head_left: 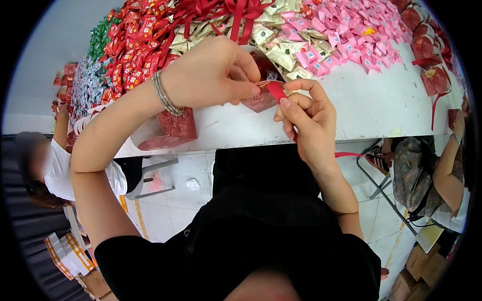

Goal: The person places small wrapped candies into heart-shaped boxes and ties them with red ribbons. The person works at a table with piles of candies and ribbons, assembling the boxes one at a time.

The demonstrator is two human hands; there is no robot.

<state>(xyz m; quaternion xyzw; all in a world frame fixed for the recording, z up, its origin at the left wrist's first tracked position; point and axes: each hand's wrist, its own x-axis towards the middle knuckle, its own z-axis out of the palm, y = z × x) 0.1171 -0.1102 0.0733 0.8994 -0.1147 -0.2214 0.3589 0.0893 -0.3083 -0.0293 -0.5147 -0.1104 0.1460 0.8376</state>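
Both your hands work at a dark-red printed gift box [258, 104] on the white table [364, 108], near the cream-wrapped sweets [282, 58]. Your right hand [314, 115] pinches a red ribbon [275, 92] between thumb and fingers; your left hand [208, 72] curls, thumb near forefinger, its hold unclear. The ribbon is at the box, but no finished bow shows, so fastening probably remains; the box's fill can't be judged.

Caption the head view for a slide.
The right hand pinches a red ribbon by a patterned box, left hand close, wrapped packets heaped beyond.
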